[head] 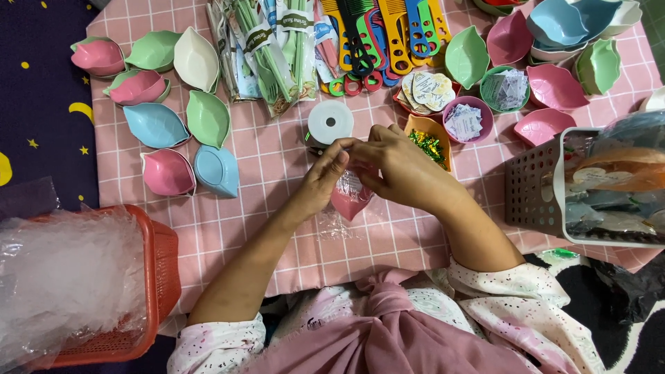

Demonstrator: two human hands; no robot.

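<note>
My left hand [320, 179] and my right hand [398, 166] meet over the pink checked cloth [277, 228]. Together they pinch the top of a clear plastic bag holding a pink leaf-shaped dish [350, 197]. The fingertips close on the bag's neck just below a white ribbon spool [330, 122]. Much of the dish is hidden under my right palm.
Pastel leaf-shaped dishes [158, 125] lie at the left and more at the top right. Packs of cutlery [267, 48] and combs [381, 34] sit at the top. Small bowls of paper tags [464, 119] stand nearby. An orange basket of plastic bags [156, 277] is lower left, a grey basket [530, 187] right.
</note>
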